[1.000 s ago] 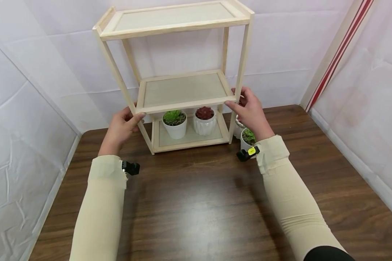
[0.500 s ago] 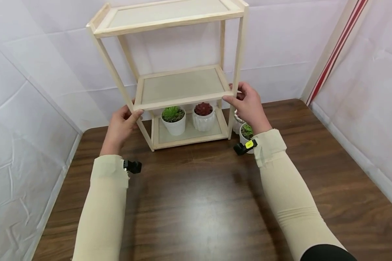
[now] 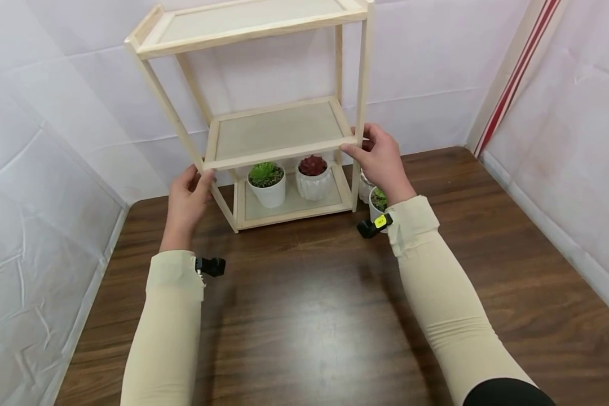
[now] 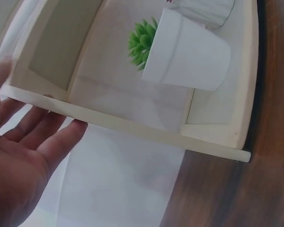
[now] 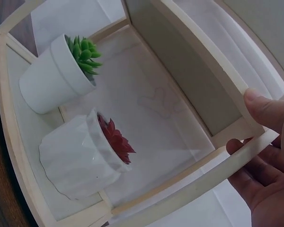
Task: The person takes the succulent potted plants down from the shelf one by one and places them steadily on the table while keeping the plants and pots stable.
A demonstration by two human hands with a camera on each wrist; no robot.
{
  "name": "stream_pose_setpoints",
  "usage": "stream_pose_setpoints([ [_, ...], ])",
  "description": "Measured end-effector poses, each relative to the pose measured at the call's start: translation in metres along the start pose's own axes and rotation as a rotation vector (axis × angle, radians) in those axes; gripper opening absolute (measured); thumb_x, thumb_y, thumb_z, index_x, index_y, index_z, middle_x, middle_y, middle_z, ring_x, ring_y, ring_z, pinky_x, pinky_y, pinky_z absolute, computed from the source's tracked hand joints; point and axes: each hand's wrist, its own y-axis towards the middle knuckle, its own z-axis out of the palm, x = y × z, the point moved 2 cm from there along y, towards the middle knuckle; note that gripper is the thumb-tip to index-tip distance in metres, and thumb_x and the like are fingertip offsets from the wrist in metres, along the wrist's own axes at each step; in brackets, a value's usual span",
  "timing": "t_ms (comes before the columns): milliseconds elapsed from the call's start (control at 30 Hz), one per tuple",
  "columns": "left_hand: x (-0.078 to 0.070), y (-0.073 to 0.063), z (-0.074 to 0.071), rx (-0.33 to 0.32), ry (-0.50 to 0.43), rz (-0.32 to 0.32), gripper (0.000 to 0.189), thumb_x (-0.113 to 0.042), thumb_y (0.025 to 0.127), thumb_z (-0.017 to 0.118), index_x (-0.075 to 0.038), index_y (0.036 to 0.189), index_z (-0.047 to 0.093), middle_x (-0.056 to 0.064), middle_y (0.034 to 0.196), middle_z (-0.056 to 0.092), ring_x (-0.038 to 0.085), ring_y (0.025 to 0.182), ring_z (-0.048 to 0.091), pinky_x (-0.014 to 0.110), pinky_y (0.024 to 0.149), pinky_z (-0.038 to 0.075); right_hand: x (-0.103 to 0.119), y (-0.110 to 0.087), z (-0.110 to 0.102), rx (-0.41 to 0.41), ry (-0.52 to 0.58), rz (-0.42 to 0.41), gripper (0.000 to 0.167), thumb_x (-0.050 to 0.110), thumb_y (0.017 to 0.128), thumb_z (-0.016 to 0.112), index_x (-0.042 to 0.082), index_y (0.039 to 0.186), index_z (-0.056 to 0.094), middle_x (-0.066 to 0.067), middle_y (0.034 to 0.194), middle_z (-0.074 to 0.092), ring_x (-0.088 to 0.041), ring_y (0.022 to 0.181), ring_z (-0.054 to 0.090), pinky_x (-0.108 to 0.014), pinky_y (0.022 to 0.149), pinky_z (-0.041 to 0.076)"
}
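Observation:
A pale wooden three-tier shelf (image 3: 284, 153) stands on the table against the back sheet. My left hand (image 3: 185, 197) holds its left front post at the height of the middle tier, thumb in front and fingertips (image 4: 78, 126) along the outer side. At the same height on the right, my right hand (image 3: 383, 160) grips the corner, its thumb (image 5: 260, 106) on the tier's front edge and fingers around the post. On the bottom tier sit a smooth white pot (image 3: 271, 196) with a green succulent and a ribbed white pot (image 5: 80, 161) with a red succulent.
Just outside the shelf's right side, partly behind my right hand and wrist, stand a white pot (image 3: 375, 210) with a green plant and another white pot (image 3: 365, 190). White sheets (image 3: 426, 73) enclose the brown wooden table (image 3: 294, 316) at the back and sides.
The head view has turned slightly, shifting the upper shelf leftward in the picture. Both hands keep hold of the shelf; the left hand has turned a little more upright. The pots keep their places.

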Motion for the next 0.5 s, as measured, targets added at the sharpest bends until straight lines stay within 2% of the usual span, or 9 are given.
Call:
stream_pose_setpoints([
  [100, 0.0, -0.005, -0.002, 0.008, -0.049, 0.0, 0.052, -0.048, 0.1, 0.044, -0.02, 0.145, 0.047, 0.017, 0.128, 0.058, 0.022, 0.115, 0.056, 0.036, 0.094, 0.053, 0.0, 0.0, 0.003, -0.012, -0.004, -0.007, 0.051, 0.036, 0.087, 0.071, 0.014, 0.13, 0.055, -0.007, 0.129, 0.061, -0.017, 0.118, 0.061, -0.039, 0.094, 0.052],
  [200, 0.0, -0.01, -0.004, 0.02, -0.108, -0.002, 0.054, -0.047, 0.101, 0.039, -0.018, 0.147, 0.044, 0.016, 0.139, 0.051, 0.025, 0.127, 0.05, 0.047, 0.103, 0.047, 0.001, 0.0, 0.005, -0.02, -0.006, -0.004, 0.051, 0.036, 0.087, 0.071, 0.014, 0.13, 0.055, -0.007, 0.128, 0.061, -0.017, 0.117, 0.061, -0.038, 0.092, 0.052],
  [333, 0.001, -0.016, -0.004, 0.028, -0.166, -0.002, 0.055, -0.046, 0.102, 0.038, -0.017, 0.148, 0.041, 0.013, 0.15, 0.042, 0.026, 0.136, 0.042, 0.048, 0.107, 0.042, 0.001, 0.0, 0.006, -0.029, -0.008, 0.003, 0.051, 0.036, 0.088, 0.07, 0.014, 0.131, 0.055, -0.007, 0.128, 0.062, -0.017, 0.117, 0.061, -0.037, 0.091, 0.052],
  [500, 0.002, -0.024, -0.002, 0.023, -0.158, -0.006, 0.057, -0.043, 0.101, 0.042, -0.017, 0.151, 0.035, 0.011, 0.154, 0.038, 0.026, 0.138, 0.042, 0.043, 0.107, 0.044, 0.001, 0.0, 0.006, -0.033, -0.01, 0.01, 0.051, 0.037, 0.088, 0.07, 0.015, 0.131, 0.055, -0.007, 0.129, 0.062, -0.017, 0.117, 0.061, -0.037, 0.092, 0.052],
])
